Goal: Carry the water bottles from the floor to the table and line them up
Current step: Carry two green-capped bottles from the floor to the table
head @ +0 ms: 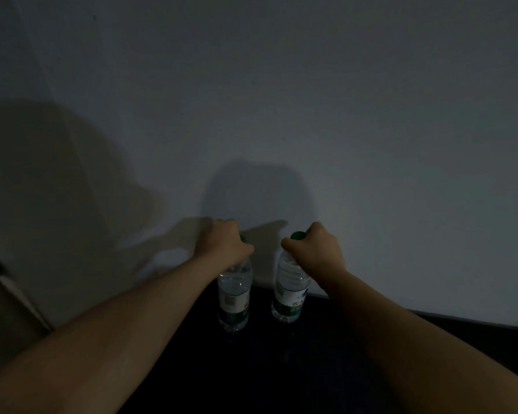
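Hands grip in matching fashion: the left hand (225, 245) is curled tight round the neck of the left bottle (234, 294), and the right hand (316, 248) is curled round the neck of the right bottle (290, 291), whose green cap (298, 235) pokes out beside the thumb. Each bottle sits directly below its hand, long axis near upright, cap up, base toward the dark surface (281, 372). Whether the bases touch it cannot be told. The bottles are side by side, apart.
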